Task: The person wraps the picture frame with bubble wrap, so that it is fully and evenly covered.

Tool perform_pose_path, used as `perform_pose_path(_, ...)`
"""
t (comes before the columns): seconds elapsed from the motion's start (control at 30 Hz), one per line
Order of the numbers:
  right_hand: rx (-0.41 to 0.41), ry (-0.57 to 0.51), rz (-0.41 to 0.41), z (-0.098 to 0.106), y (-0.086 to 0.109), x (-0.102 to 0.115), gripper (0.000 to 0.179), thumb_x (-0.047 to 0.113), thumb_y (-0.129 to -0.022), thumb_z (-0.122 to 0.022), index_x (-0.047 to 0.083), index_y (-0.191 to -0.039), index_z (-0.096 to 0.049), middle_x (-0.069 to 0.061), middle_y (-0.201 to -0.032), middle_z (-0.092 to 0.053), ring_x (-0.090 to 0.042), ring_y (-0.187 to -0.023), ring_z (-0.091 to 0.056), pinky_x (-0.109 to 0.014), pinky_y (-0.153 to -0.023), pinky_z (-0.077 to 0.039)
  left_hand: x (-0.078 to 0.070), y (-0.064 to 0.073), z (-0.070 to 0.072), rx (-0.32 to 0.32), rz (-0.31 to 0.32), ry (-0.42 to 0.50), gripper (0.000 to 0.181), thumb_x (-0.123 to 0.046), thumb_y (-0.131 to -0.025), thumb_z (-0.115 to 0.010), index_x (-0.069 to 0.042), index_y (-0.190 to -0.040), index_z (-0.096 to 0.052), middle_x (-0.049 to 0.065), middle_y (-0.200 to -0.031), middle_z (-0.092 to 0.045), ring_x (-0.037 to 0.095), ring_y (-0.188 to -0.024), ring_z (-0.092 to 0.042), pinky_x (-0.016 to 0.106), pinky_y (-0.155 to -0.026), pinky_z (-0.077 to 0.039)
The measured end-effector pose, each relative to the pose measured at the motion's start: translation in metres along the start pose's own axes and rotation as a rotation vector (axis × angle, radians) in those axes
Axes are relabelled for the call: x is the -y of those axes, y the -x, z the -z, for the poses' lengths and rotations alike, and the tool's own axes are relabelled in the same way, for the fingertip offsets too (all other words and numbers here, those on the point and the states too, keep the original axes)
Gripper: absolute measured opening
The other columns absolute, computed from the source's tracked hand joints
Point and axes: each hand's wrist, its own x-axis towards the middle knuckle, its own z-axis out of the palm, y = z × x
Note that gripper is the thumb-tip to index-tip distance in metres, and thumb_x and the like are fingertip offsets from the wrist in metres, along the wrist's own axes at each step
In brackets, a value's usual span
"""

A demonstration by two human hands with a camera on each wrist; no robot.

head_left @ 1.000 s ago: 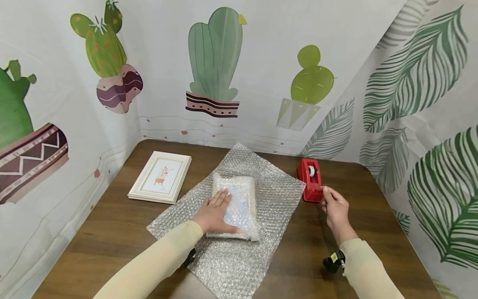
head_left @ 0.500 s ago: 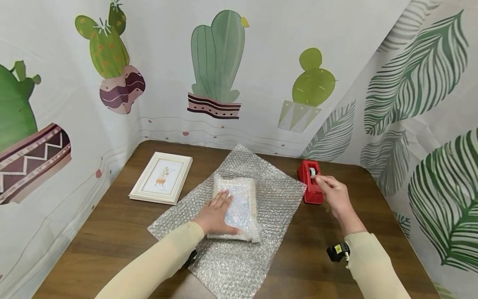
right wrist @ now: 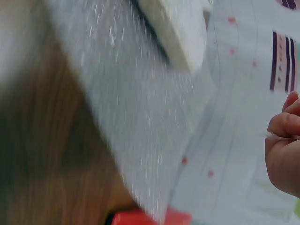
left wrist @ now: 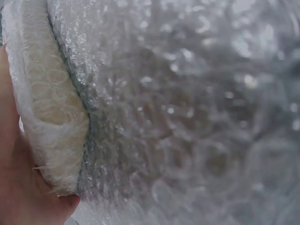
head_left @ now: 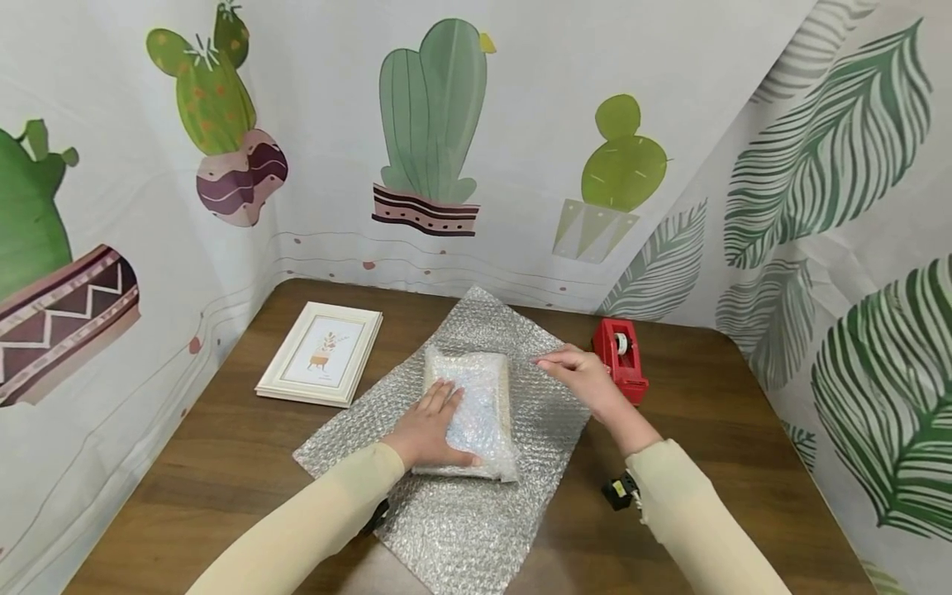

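A flat rectangular package (head_left: 483,405) wrapped in bubble wrap lies on a larger bubble wrap sheet (head_left: 461,529). My left hand (head_left: 431,426) rests on its left part with fingers spread. The left wrist view shows the package's wrapped edge (left wrist: 51,93) beside that hand. My right hand (head_left: 587,380) is over the right part of the sheet, to the right of the package. Between its thumb and index finger it pinches a small strip of clear tape (right wrist: 272,137), seen end-on in the right wrist view. Just right of this hand stands a red tape dispenser (head_left: 630,380).
Stacked cream picture frames (head_left: 320,355) lie at the back left of the brown wooden table (head_left: 223,487). A cactus-printed cloth (head_left: 521,149) hangs behind the table and along its sides.
My right hand has drawn tape at the dispenser, then moved left from it to above the bubble wrap sheet, pinching the tape. The left hand has stayed on the package.
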Motion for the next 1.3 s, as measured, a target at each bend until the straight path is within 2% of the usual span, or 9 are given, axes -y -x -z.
perform_pose_path(0.27, 0.091, 0.015, -0.005, -0.042, -0.016, -0.004, 0.023, 0.010, -0.099, -0.066, -0.005, -0.113, -0.075, -0.025, -0.115, -0.072, -0.012, -0.101, -0.064, -0.026, -0.088, -0.053, 0.000, 0.000, -0.001, -0.040, -0.040, -0.026, 0.115, -0.072, -0.079, -0.073, -0.004, -0.161, -0.027, 0.019, -0.172, -0.017, 0.036, -0.162, -0.013, 0.055, -0.128, -0.026)
perform_pose_path(0.4, 0.109, 0.005, -0.006, -0.052, -0.019, -0.005, 0.022, 0.010, -0.099, -0.066, -0.004, -0.112, -0.076, -0.024, -0.113, -0.072, -0.009, -0.098, -0.062, -0.025, -0.086, -0.051, -0.003, 0.002, 0.002, -0.049, -0.041, -0.078, 0.108, -0.073, -0.081, -0.070, -0.007, -0.159, -0.034, 0.017, -0.173, -0.015, 0.035, -0.162, -0.011, 0.058, -0.129, -0.021)
perform_pose_path(0.5, 0.127, 0.024, 0.009, -0.058, -0.022, -0.006, 0.021, 0.010, -0.098, -0.066, -0.003, -0.111, -0.077, -0.023, -0.109, -0.072, -0.008, -0.094, -0.060, -0.024, -0.082, -0.050, -0.008, 0.004, 0.004, -0.060, -0.051, -0.183, 0.103, -0.073, -0.084, -0.066, -0.007, -0.158, -0.037, 0.015, -0.172, -0.020, 0.035, -0.161, -0.017, 0.057, -0.130, -0.020)
perform_pose_path(0.6, 0.139, 0.042, -0.009, -0.065, -0.025, -0.006, 0.020, 0.011, -0.098, -0.067, 0.000, -0.110, -0.077, -0.020, -0.107, -0.073, -0.010, -0.094, -0.059, -0.024, -0.081, -0.050, -0.015, 0.007, 0.004, -0.107, -0.084, -0.346, 0.098, -0.074, -0.087, -0.062, -0.005, -0.153, -0.044, 0.013, -0.163, -0.038, 0.030, -0.150, -0.037, 0.051, -0.124, -0.033)
perform_pose_path(0.73, 0.176, 0.089, -0.039, -0.076, -0.029, -0.006, 0.021, 0.016, -0.098, -0.067, 0.004, -0.111, -0.078, -0.015, -0.107, -0.073, -0.011, -0.094, -0.059, -0.023, -0.081, -0.048, -0.024, 0.015, 0.000, -0.209, -0.145, -0.556, 0.087, -0.072, -0.090, -0.056, -0.006, -0.147, -0.053, 0.008, -0.142, -0.057, 0.022, -0.125, -0.054, 0.041, -0.105, -0.050)
perform_pose_path(0.87, 0.232, 0.123, 0.039, -0.087, -0.032, -0.005, 0.021, 0.015, -0.097, -0.068, 0.001, -0.110, -0.078, -0.018, -0.102, -0.073, -0.006, -0.084, -0.054, -0.020, -0.075, -0.045, -0.030, 0.022, -0.008, -0.324, -0.188, -0.668, 0.075, -0.067, -0.091, -0.057, -0.010, -0.140, -0.061, 0.007, -0.129, -0.064, 0.019, -0.114, -0.060, 0.035, -0.094, -0.055)
perform_pose_path(0.97, 0.274, 0.117, 0.060, -0.097, -0.034, -0.001, 0.021, 0.014, -0.097, -0.068, 0.000, -0.109, -0.078, -0.018, -0.102, -0.072, -0.003, -0.084, -0.054, -0.019, -0.076, -0.046, -0.035, 0.024, -0.010, -0.317, -0.175, -0.656, 0.069, -0.060, -0.092, -0.059, -0.009, -0.138, -0.064, 0.010, -0.133, -0.067, 0.021, -0.120, -0.064, 0.031, -0.094, -0.057)
perform_pose_path(1.1, 0.324, 0.117, 0.025, -0.111, -0.038, 0.001, 0.021, 0.016, -0.097, -0.069, 0.001, -0.109, -0.078, -0.014, -0.100, -0.068, -0.004, -0.085, -0.054, -0.019, -0.078, -0.048, -0.040, 0.026, -0.010, -0.264, -0.151, -0.613, 0.065, -0.054, -0.096, -0.057, -0.006, -0.141, -0.062, 0.018, -0.141, -0.065, 0.031, -0.129, -0.065, 0.030, -0.095, -0.060)
perform_pose_path(1.3, 0.331, 0.189, 0.012, -0.125, -0.042, -0.007, 0.020, 0.018, -0.095, -0.072, 0.004, -0.106, -0.080, -0.009, -0.091, -0.064, -0.004, -0.078, -0.048, -0.019, -0.073, -0.044, -0.038, 0.030, -0.016, -0.337, -0.192, -0.655, 0.060, -0.054, -0.097, -0.056, -0.010, -0.135, -0.068, 0.016, -0.138, -0.068, 0.029, -0.125, -0.068, 0.028, -0.091, -0.061)
